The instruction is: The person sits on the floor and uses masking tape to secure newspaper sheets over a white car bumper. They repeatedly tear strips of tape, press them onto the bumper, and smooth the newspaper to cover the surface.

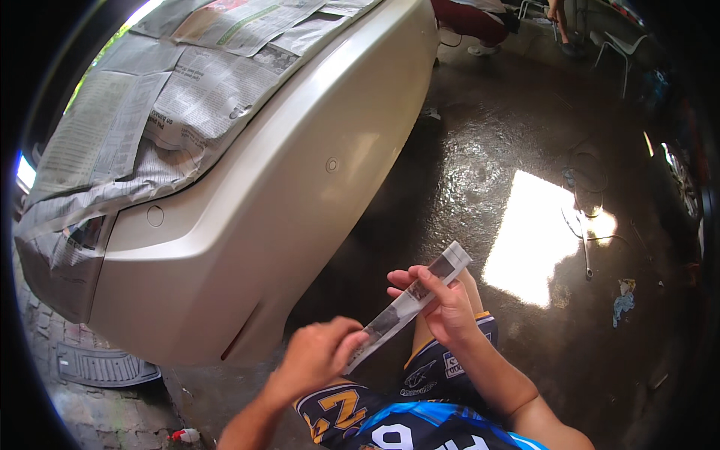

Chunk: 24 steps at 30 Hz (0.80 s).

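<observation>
Both my hands hold a narrow folded strip of newspaper (pixel 400 313), slanting up to the right above my lap. My left hand (pixel 319 352) is closed on its lower end, with fingers and thumb bent against it. Farther up, my right hand (pixel 450 307) grips the strip, its thumb on top and the other fingers partly behind. To the left and ahead stands a pale, glossy car bumper (pixel 322 195), apart from both hands. Overlapping newspaper sheets (pixel 202 94) cover the car's body above it.
Dark, wet-looking floor (pixel 480 157) spreads to the right, with a bright patch of light (pixel 529 240). A metal wrench-like tool (pixel 586 251) and a crumpled blue wrapper (pixel 623 306) lie there. A black ribbed mat (pixel 105 367) is at the lower left. People and a chair (pixel 621 46) are at the far end.
</observation>
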Each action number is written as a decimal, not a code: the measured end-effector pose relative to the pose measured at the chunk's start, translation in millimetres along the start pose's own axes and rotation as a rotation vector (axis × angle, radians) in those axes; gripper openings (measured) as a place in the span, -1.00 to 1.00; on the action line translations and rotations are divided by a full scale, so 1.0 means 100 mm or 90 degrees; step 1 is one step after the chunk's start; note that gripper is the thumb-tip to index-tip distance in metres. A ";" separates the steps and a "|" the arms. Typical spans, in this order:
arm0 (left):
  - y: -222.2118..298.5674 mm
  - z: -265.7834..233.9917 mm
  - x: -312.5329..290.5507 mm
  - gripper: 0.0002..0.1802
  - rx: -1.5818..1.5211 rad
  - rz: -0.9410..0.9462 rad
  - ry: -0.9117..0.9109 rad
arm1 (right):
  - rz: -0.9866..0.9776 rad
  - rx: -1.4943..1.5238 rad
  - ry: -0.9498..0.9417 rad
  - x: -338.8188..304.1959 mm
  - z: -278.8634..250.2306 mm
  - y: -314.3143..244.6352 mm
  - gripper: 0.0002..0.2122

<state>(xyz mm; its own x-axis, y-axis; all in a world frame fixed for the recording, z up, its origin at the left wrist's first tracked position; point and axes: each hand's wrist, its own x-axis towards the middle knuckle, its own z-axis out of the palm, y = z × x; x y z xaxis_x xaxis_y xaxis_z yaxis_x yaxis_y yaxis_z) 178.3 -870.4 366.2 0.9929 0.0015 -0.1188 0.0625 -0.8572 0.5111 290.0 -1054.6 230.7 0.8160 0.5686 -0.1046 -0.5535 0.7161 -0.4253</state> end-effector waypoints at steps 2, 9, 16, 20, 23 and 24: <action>0.06 -0.46 0.30 -0.77 0.134 0.125 0.190 | 0.079 -0.012 0.051 0.06 -0.17 0.07 -0.72; 0.03 -2.05 2.42 -0.63 0.699 0.249 0.554 | 0.285 0.045 0.050 0.02 -0.63 0.61 -0.74; -0.02 -2.06 3.29 -0.58 0.803 0.099 0.478 | 0.284 0.070 0.017 -0.07 -0.81 0.52 -0.73; 0.03 -2.05 3.60 -0.58 0.780 0.062 0.465 | 0.295 0.073 0.039 -0.10 -0.76 0.47 -0.79; 0.12 -2.08 3.86 -0.57 0.790 0.073 0.468 | 0.315 0.095 0.029 -0.13 -0.76 0.49 -0.77; 0.16 -2.08 3.96 -0.56 0.797 0.081 0.468 | 0.318 0.091 0.024 -0.14 -0.75 0.50 -0.75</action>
<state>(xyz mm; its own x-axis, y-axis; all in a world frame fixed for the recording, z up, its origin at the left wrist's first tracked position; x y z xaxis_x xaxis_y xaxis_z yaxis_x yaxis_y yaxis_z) 593.4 -776.0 504.5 0.8351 -0.1793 0.5200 0.2261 -0.7499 -0.6217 263.9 -1057.3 143.2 0.4499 0.8424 -0.2966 -0.8923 0.4102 -0.1886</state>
